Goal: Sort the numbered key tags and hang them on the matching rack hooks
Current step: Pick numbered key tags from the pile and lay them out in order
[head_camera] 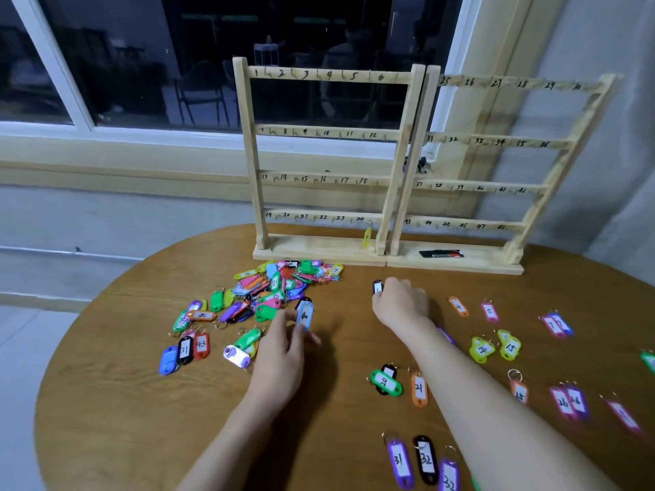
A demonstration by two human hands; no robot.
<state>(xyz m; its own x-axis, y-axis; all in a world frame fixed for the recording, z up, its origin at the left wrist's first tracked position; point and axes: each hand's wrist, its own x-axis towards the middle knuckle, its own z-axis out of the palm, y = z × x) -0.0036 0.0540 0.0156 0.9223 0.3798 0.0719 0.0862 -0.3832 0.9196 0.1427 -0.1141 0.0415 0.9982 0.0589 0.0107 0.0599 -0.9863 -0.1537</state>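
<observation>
Blue tag pinched in my left hand, lifted beside unsorted pile. Right hand fingers curled on black tag 1, on table. Advise: read number, place in matching sorted row before racks.

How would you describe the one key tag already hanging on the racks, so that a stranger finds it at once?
Start at the two wooden racks standing side by side at the far edge of the round table. On the left rack, follow the bottom rail to its right end, by the number 24. There hangs a single yellow tag, the only tag on any hook.
</observation>
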